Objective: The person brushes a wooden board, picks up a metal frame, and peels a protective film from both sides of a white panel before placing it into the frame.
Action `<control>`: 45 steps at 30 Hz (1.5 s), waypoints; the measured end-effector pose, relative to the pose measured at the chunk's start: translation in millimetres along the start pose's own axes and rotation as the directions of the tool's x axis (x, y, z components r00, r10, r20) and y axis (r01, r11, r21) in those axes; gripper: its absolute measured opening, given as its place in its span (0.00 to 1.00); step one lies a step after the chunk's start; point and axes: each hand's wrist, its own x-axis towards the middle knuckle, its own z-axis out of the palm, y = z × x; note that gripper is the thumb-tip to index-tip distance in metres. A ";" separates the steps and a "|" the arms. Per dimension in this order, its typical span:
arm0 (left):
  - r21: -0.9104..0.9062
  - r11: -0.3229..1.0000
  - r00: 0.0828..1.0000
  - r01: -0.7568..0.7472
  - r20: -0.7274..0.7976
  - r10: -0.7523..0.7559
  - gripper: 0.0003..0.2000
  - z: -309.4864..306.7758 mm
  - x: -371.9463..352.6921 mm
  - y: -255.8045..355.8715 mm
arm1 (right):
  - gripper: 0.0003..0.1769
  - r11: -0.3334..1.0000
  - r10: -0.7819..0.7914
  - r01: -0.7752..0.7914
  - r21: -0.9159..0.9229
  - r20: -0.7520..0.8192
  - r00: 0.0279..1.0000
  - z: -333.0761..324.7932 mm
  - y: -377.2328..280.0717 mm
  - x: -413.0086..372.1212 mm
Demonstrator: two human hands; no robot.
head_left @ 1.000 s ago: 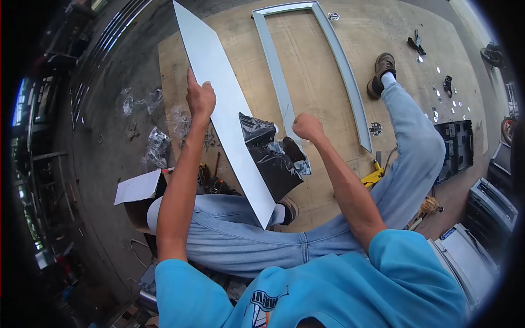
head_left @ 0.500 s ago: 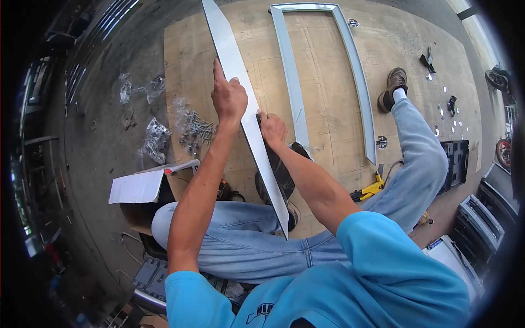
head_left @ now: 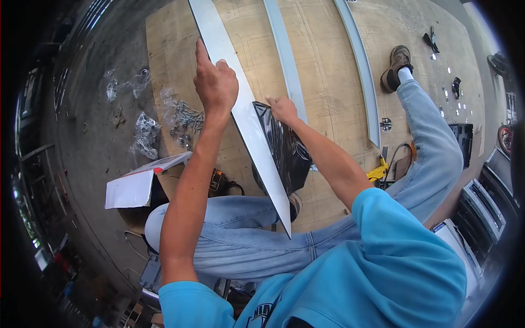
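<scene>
A long white metal profile [head_left: 249,123] slants from the top of the view down to my lap. My left hand [head_left: 216,85] grips its left edge partway up, index finger stretched along the edge and thumb on the white face. My right hand [head_left: 283,109], right of the profile, pinches the corner of a sheet of shiny black plastic film [head_left: 281,150]. The film spreads between that hand and the profile's right edge, hanging down over the board. Whether it is still attached to the profile's underside cannot be seen.
Pale blue frame rails [head_left: 287,60] lie on the plywood board [head_left: 322,82]. Loose screws [head_left: 188,117] and clear plastic bags [head_left: 146,134] are at left. An open cardboard box [head_left: 131,188] stands by my knee. A yellow tool [head_left: 378,170] and hinges [head_left: 386,124] lie at right.
My right hand has drawn away from the profile toward the right, stretching out more black film. My left hand and the profile appear slightly higher and further left; the whole view has shifted.
</scene>
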 end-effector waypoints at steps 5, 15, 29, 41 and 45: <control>-0.005 0.999 0.999 0.040 0.002 -0.040 0.29 -1.3 0.2 -0.9 | 0.24 0.895 0.011 -0.036 0.445 0.058 0.998 -110.3 1.2 -48.9; -0.163 0.588 0.427 0.792 0.837 -0.342 0.30 -62.5 -191.7 26.3 | 0.49 0.870 0.219 -0.308 0.384 0.258 0.941 -29.0 11.8 -198.8; 0.125 0.718 0.371 0.684 0.789 -0.490 0.18 -119.8 -238.5 49.0 | 0.25 0.967 -0.119 0.154 0.203 -0.176 0.977 -13.9 19.0 -178.8; 0.017 0.707 0.413 0.707 0.801 -0.433 0.16 -181.3 -199.9 55.6 | 0.26 0.926 -0.377 0.377 0.014 0.028 0.926 -52.8 27.0 -106.7; 0.114 0.804 0.473 0.583 0.757 -0.451 0.17 -187.8 -201.4 54.7 | 0.24 0.858 -0.045 -0.169 0.485 0.398 0.916 -146.6 3.1 -107.5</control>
